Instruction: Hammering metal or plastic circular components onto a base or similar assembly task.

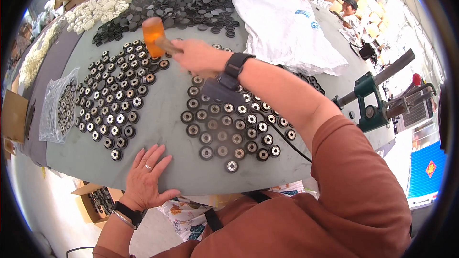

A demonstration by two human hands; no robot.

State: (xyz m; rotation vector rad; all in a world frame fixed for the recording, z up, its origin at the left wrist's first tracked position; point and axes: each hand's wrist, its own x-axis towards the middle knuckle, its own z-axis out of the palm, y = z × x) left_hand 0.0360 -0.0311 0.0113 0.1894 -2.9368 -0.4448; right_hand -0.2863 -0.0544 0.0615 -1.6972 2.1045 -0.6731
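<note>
My right hand (pixel 203 57) is wrapped round the wooden handle of a mallet with an orange head (pixel 153 37). The mallet head hangs over the far right edge of a group of black wheels with metal bearings (pixel 114 96) on the left part of the table. Whether it touches a wheel I cannot tell. A second group of such wheels (pixel 237 138) sits under and beside my right forearm, partly hidden by it. My left hand (pixel 147 172) lies flat at the table's near edge, fingers spread, holding nothing, close to the nearest wheel of the left group.
Black round caps (pixel 191 5) are heaped at the back, beside white plastic parts (pixel 100 7). A clear bag of metal bearings (pixel 66 107) lies at left. A white sack (pixel 279 19) covers the back right. A green clamp-like metal fixture (pixel 370 102) stands at the right edge. Another person (pixel 351 16) is beyond.
</note>
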